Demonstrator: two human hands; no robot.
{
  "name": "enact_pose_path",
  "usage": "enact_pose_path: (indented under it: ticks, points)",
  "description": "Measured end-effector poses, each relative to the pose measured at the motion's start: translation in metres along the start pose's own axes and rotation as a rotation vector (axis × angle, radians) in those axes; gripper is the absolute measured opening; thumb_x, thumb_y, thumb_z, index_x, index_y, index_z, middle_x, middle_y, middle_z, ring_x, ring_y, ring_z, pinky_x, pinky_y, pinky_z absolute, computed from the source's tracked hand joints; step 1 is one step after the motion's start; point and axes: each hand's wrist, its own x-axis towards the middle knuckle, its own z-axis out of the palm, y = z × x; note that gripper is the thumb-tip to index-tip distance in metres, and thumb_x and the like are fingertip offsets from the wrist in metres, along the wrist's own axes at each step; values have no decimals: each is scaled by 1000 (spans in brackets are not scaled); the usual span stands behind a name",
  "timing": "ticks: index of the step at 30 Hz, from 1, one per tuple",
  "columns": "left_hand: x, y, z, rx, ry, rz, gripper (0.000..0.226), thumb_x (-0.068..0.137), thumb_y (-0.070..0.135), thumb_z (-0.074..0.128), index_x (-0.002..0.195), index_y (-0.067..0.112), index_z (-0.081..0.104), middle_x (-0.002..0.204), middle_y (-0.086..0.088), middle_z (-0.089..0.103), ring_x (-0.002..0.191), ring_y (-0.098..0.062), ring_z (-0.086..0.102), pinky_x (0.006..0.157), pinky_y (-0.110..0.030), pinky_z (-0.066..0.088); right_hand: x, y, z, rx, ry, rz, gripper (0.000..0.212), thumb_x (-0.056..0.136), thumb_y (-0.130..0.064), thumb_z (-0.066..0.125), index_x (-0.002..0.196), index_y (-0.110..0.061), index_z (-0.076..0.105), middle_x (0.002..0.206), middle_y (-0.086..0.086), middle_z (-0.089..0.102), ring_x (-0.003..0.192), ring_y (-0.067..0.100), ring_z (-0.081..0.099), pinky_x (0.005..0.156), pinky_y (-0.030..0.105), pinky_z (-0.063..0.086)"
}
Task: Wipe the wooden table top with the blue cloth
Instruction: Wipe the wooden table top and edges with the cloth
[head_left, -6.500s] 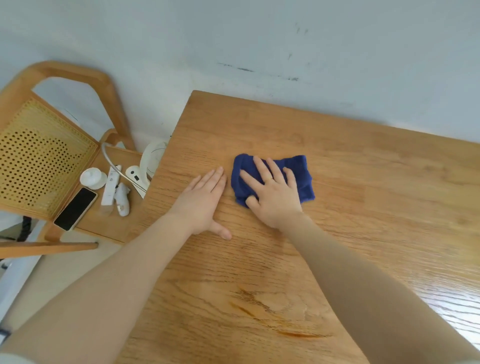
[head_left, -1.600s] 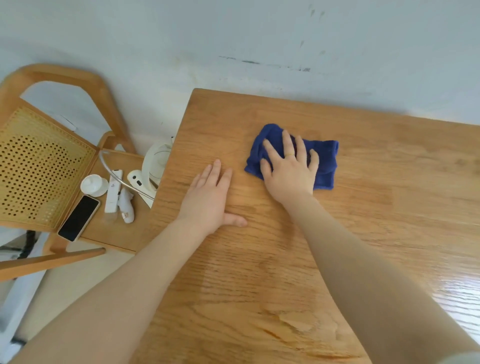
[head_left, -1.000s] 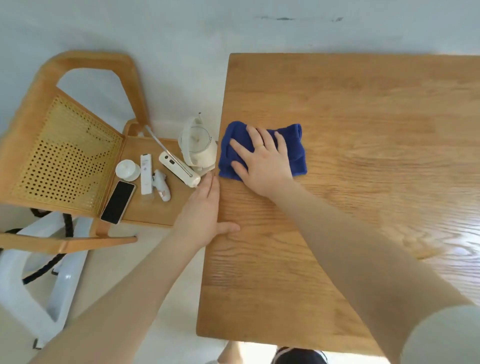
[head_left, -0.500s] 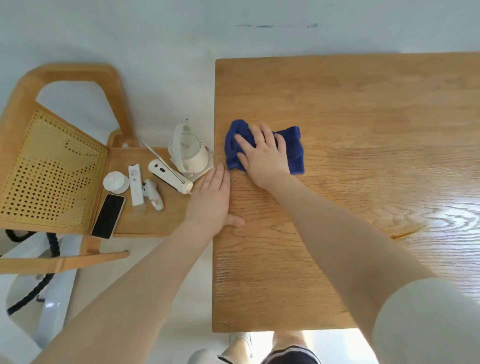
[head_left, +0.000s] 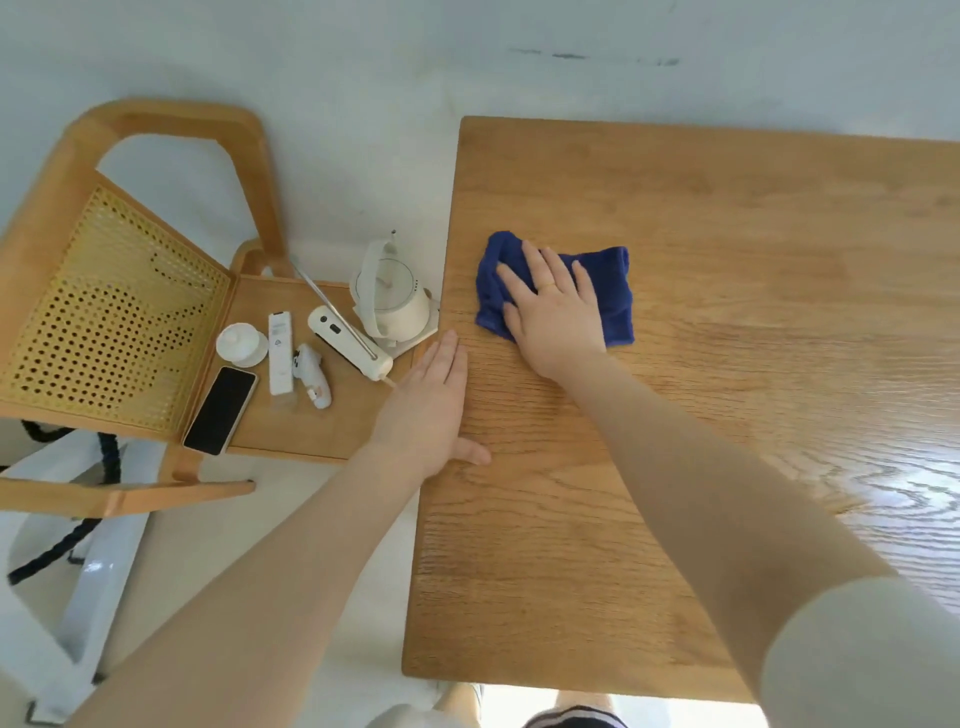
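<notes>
The blue cloth (head_left: 613, 291) lies bunched on the wooden table top (head_left: 727, 364), near the table's left edge and a little back from the middle. My right hand (head_left: 553, 317) presses flat on the cloth with fingers spread, covering its left half; a ring shows on one finger. My left hand (head_left: 431, 410) rests flat and open on the table's left edge, just in front and to the left of the cloth, thumb pointing right.
A wooden chair (head_left: 130, 312) with a cane back stands left of the table. On its seat lie a black phone (head_left: 221, 410), a white remote (head_left: 279, 353), a small white lid (head_left: 241, 344), a white kettle (head_left: 392, 293) and other small white items. A wall runs behind.
My right hand has slid the cloth slightly to the right and away from the left edge compared with half a second ago. My left hand stays at the edge.
</notes>
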Motion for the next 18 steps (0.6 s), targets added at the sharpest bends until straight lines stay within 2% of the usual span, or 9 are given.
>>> enact_pose_path:
  ticks: [4,7,9,11,15,18]
  points:
    - [-4,4,-6,-35,-42,-35,124,67,51,74,148,7,-9,155,-5,-21,145,-19,-9,118,-30,3,-49,-2,5,40,-10,-76,48,98,-36,26,146,-29,25,158,7,6,145,24,4,115,42,0]
    - [-4,8,-10,-7,-61,-65,123,69,50,74,147,7,-10,155,-5,-22,144,-18,-11,118,-29,3,-94,10,6,72,-25,-230,52,92,-39,24,141,-28,38,154,10,24,141,28,24,113,42,11]
    - [-3,15,-12,41,-75,-91,122,70,49,73,147,6,-12,154,-8,-23,144,-19,-11,118,-29,2,-88,26,6,47,-35,-310,51,91,-39,26,138,-28,43,150,10,33,137,29,33,111,45,19]
    - [-3,23,-14,55,-88,-139,120,72,45,74,147,6,-11,154,-9,-23,144,-20,-11,118,-31,2,-63,41,2,37,-30,-275,52,93,-41,21,140,-29,39,153,8,27,140,27,26,113,44,16]
    - [-16,38,-7,56,29,-184,103,81,31,69,149,13,-7,155,-6,-21,144,-21,-11,116,-32,3,-11,62,-7,61,-30,-10,46,100,-37,24,146,-33,22,158,4,5,145,22,3,115,41,0]
    - [-29,58,3,-25,103,-178,76,90,9,49,150,16,2,157,-2,-14,145,-18,-5,116,-31,9,-40,63,-3,49,-35,-97,47,100,-37,23,146,-32,23,158,5,3,145,23,2,115,41,0]
